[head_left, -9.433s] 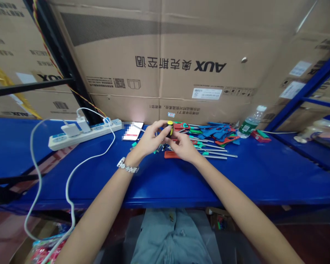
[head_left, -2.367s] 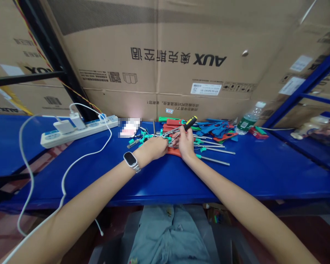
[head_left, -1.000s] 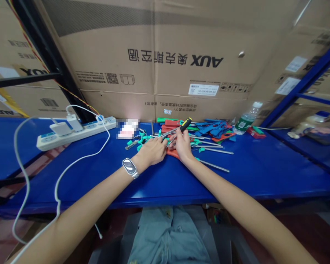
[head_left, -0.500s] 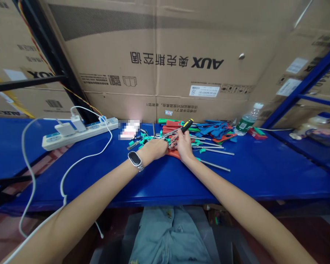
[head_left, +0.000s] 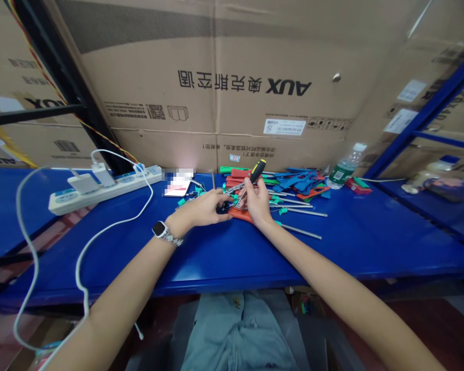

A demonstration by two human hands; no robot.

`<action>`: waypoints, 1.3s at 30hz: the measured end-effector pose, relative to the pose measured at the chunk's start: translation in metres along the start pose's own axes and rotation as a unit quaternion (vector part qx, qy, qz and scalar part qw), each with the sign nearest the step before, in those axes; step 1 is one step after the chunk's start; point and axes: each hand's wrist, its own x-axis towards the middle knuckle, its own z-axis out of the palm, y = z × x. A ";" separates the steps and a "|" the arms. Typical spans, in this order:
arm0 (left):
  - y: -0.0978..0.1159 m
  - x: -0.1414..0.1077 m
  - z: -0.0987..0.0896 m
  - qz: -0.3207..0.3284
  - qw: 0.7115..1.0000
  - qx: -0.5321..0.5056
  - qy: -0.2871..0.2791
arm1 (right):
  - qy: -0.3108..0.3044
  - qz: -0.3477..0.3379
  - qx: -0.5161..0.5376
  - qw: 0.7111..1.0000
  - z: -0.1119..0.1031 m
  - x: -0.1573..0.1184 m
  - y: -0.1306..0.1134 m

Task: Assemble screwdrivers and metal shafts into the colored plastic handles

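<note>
A screwdriver (head_left: 258, 170) with a black and yellow handle stands tilted in my right hand (head_left: 258, 202), whose fingers are closed round it, its shaft pointing down at the pile. Left of it, my left hand (head_left: 205, 208) reaches in with thumb and fingers apart, wearing a watch at the wrist. Something small and dark lies between those fingers, too unclear to name. Under and around both hands are long metal rods (head_left: 301, 230) with small green pieces (head_left: 282, 211) on them, and red-orange handles (head_left: 240, 214). My hands partly hide this pile.
Blue and orange plastic tools (head_left: 299, 180) lie right of the pile, near a water bottle (head_left: 347, 167). A power strip (head_left: 119, 188) with white cables (head_left: 112, 225) lies at left, beside a blurred-out phone-like thing (head_left: 180, 185). A large cardboard box (head_left: 232, 51) stands behind the blue table (head_left: 332, 252).
My left hand has drawn back to the left and its fingers have spread apart. My right hand still holds the screwdriver, now tilted slightly more upright. The view has shifted a little.
</note>
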 end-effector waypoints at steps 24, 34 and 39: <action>0.003 0.001 0.021 -0.004 1.000 -0.026 0.010 | -0.128 -0.108 -0.100 0.981 -0.004 -0.011 0.000; 0.004 0.001 0.012 0.012 0.991 -0.120 0.055 | -0.159 -0.181 -0.198 0.950 -0.013 -0.002 -0.015; 0.005 0.005 0.006 -0.016 0.966 -0.251 0.062 | -0.189 -0.180 -0.193 0.946 -0.018 0.005 -0.020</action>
